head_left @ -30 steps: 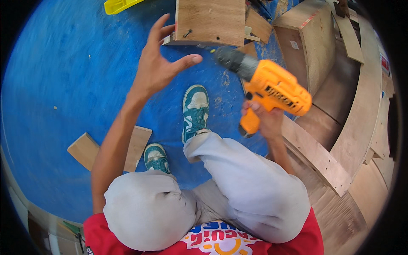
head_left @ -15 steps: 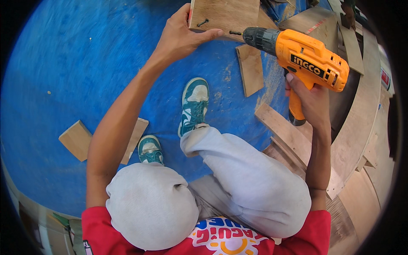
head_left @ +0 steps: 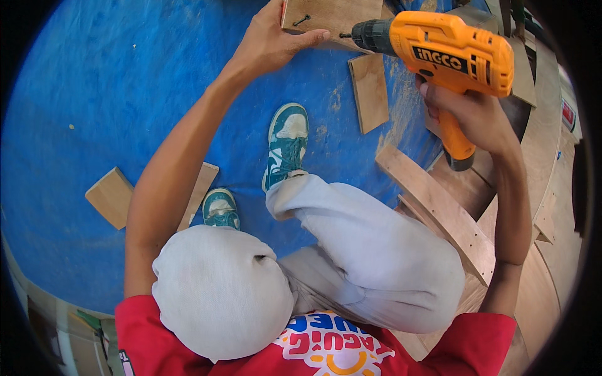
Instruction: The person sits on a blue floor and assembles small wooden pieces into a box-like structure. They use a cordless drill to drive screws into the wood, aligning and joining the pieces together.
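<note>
On the blue floor, our left hand presses flat on a plywood board while our right hand wraps tightly round the orange drill.

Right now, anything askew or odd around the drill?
A dark screw lies flat on the plywood board under the left hand. Sawdust dusts the blue tarp below the orange drill.

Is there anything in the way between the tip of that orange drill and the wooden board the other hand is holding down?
Nothing visible. The orange drill in the right hand points its bit straight at the wooden board, which the left hand steadies from the side.
</note>
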Demonstrator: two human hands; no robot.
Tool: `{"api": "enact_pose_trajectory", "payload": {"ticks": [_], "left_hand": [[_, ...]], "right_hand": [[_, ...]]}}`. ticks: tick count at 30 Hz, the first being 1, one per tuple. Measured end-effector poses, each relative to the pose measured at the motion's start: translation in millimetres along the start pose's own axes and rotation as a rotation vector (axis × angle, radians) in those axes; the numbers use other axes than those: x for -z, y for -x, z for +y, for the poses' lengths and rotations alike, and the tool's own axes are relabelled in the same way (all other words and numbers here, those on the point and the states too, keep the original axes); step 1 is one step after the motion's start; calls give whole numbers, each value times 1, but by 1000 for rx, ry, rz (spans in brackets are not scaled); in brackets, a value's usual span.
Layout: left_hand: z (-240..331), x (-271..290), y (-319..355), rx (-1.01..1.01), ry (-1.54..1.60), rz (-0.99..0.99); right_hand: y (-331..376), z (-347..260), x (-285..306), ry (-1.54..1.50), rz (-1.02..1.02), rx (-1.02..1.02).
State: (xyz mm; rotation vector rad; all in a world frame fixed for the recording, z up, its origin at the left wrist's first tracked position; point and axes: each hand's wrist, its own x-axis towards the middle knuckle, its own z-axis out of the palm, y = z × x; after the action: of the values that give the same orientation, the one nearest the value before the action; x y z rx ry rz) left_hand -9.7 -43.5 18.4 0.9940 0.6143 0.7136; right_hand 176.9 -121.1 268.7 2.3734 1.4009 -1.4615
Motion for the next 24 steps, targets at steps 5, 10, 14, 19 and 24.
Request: {"api": "enact_pose_trajectory", "payload": {"ticks": [5, 10, 14, 19, 24], "left_hand": [[-1, 0, 1, -51, -55, 15], [-7, 0, -3, -94, 108, -29], [-10, -1, -4, -65, 249, -76], [-8, 1, -5, -62, 212, -95], [-8, 1, -3, -122, 243, -95]], "right_hand": [[-5, -16, 6, -21, 19, -153], [-3, -15, 3, 22, 19, -138], [-1, -11, 6, 30, 32, -167], [0, -12, 9, 3, 28, -162], [-2, -9, 13, -31, 58, -137]]}}
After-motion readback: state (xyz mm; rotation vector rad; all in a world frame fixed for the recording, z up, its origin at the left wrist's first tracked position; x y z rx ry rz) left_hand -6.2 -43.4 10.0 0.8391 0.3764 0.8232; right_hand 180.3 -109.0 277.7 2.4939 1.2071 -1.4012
